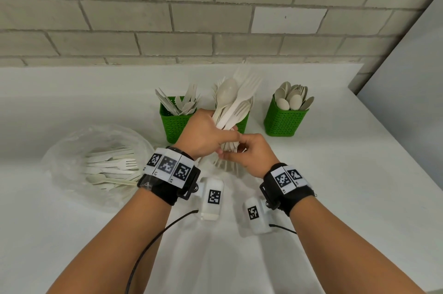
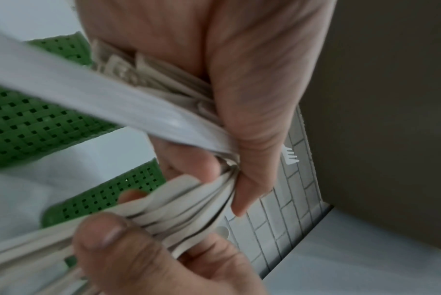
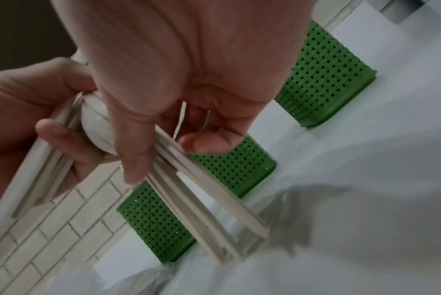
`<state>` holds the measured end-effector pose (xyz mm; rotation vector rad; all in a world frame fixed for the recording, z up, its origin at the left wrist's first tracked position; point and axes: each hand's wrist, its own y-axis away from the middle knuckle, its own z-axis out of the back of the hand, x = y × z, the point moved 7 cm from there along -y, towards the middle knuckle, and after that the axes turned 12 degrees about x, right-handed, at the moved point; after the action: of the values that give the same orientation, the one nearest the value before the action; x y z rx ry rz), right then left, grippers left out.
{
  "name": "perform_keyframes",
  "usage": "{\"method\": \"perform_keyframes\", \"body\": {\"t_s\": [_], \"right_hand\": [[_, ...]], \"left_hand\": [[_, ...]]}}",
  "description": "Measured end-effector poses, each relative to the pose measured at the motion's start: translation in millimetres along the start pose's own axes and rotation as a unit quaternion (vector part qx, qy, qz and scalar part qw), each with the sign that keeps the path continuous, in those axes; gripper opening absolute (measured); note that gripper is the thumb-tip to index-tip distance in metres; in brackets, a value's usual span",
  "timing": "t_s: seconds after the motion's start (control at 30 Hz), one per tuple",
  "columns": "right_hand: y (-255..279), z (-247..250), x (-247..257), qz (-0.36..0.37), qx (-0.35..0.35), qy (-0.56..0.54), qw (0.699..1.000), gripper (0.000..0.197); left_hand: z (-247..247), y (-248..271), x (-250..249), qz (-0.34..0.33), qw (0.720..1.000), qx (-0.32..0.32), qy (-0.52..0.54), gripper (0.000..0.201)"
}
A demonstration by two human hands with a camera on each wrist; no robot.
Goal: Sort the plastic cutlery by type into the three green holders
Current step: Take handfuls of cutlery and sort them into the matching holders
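White and smooth, the surface (image 1: 323,173) carries, from the left, a crinkled clear plastic bag (image 1: 72,149) of unsorted cream cutlery, then three perforated green plastic holders (image 1: 285,123). Above the middle one, the left hand (image 1: 203,133) clasps a mixed bundle of slim matte forks and spoons (image 1: 233,104), while the right hand (image 1: 251,154) pinches their fanned handles. Sorting looks midway; next, one piece likely needs teasing free for its matching holder.
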<state>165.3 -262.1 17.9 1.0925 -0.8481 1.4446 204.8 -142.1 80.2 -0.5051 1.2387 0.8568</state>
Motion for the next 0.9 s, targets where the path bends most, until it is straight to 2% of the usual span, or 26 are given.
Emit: {"method": "perform_keyframes", "body": {"t_s": [0.13, 0.27, 0.4, 0.67, 0.77, 0.83, 0.9], "right_hand": [[-3.2, -5.1, 6.5, 0.005, 0.026, 0.001, 1.000, 0.015], [-4.2, 2.4, 10.9, 0.000, -0.042, 0.101, 0.994, 0.019], [-5.0, -0.4, 12.8, -0.024, -0.055, 0.188, 0.980, 0.027], [-5.9, 5.3, 9.2, -0.052, -0.103, 0.233, 0.966, 0.016], [-1.0, 20.1, 19.4, -0.051, -0.112, 0.256, 0.959, 0.016], [4.7, 39.9, 38.7, -0.029, -0.127, 0.277, 0.952, 0.016], [12.3, 65.0, 64.7, -0.012, -0.150, 0.297, 0.943, 0.016]], "left_hand": [[3.9, 0.7, 4.0, 0.006, 0.998, 0.007, 0.058, 0.008], [10.8, 1.6, 3.9, -0.004, 0.997, -0.005, 0.071, 0.016], [13.5, 0.3, 12.5, 0.017, 0.999, -0.013, 0.026, 0.020], [9.1, -3.6, 12.8, 0.012, 0.997, -0.064, 0.042, 0.021], [5.5, -6.3, -2.8, -0.003, 0.997, -0.072, -0.019, 0.021], [3.9, -9.4, -26.3, -0.020, 0.993, -0.075, -0.092, 0.027], [0.2, -17.2, -57.6, -0.043, 0.990, -0.065, -0.113, 0.030]]}}
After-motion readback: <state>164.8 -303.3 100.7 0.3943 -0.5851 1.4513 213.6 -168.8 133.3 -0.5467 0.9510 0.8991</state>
